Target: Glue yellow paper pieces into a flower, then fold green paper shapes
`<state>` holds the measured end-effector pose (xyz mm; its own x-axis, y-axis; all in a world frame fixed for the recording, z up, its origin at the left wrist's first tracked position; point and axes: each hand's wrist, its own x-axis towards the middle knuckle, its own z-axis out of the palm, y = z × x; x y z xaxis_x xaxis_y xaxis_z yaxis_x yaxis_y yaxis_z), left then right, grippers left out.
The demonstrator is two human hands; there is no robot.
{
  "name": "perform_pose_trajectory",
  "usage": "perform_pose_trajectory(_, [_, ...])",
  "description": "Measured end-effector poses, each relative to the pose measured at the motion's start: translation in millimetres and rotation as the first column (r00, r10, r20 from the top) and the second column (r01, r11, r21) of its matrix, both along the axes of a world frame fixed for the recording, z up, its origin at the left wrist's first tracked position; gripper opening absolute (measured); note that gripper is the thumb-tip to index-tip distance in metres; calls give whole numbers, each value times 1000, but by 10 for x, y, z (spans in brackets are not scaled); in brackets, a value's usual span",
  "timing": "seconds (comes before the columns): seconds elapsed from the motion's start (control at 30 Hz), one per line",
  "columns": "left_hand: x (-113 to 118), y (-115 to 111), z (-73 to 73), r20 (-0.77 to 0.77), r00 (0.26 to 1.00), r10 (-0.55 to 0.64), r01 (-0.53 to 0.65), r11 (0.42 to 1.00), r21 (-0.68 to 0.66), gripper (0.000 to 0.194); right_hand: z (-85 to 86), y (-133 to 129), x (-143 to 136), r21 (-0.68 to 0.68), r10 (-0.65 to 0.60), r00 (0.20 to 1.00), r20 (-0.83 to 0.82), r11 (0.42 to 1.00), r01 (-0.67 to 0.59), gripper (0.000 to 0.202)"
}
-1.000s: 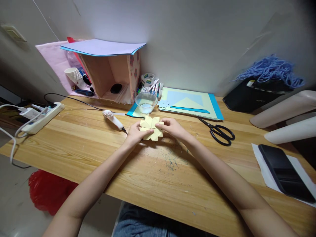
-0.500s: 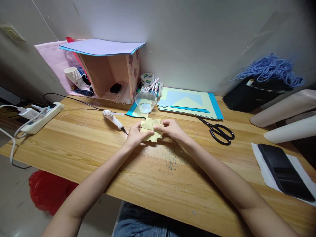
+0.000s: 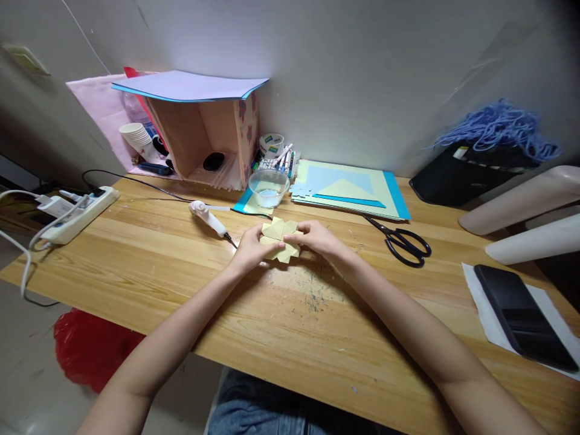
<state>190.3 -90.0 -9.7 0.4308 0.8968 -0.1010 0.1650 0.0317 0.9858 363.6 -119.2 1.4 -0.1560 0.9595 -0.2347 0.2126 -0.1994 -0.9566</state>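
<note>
Pale-yellow folded paper (image 3: 279, 229) sits over the tabletop (image 3: 290, 338), slightly nearer you than a second ago; your left hand (image 3: 251, 248) and right hand (image 3: 314, 236) pinch its opposite sides, nearly closed, thumbs now closer together, seemingly pressing its centre folds.

There are two hands (image 3: 249, 249) (image 3: 316, 238), one folded paper (image 3: 280, 231), one bowl (image 3: 281, 192), one phone (image 3: 523, 314) and one power strip (image 3: 106, 200).

folded paper (image 3: 283, 229) partly covered, white rolls (image 3: 534, 241) cropped
</note>
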Motion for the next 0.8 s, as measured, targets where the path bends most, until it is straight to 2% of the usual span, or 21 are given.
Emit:
perform_pose_trajectory(0.23, [-9, 20, -7, 5, 1000, -10, 10, 1000, 6, 43, -17, 10, 2, -16, -18, 1000, -1, 1000, 18, 26])
perform_pose_trajectory(0.37, [-17, 46, -40, 57, 998, -28, 30, 999, -22, 44, -43, 23, 28, 14, -20, 1000, 4, 1000, 20, 29])
perform_pose_trajectory(0.6, [-30, 87, -89, 84, 996, 37, -29, 995, -99, 45, -61, 40, 70, -34, 91, 992, -83, 995, -94, 30])
perform_pose_trajectory(0.8, [-52, 110, 20, -19, 1000, -18, 16, 992, -123, 43, -37, 27, 48, -14, 82, 994, -67, 996, -84, 26])
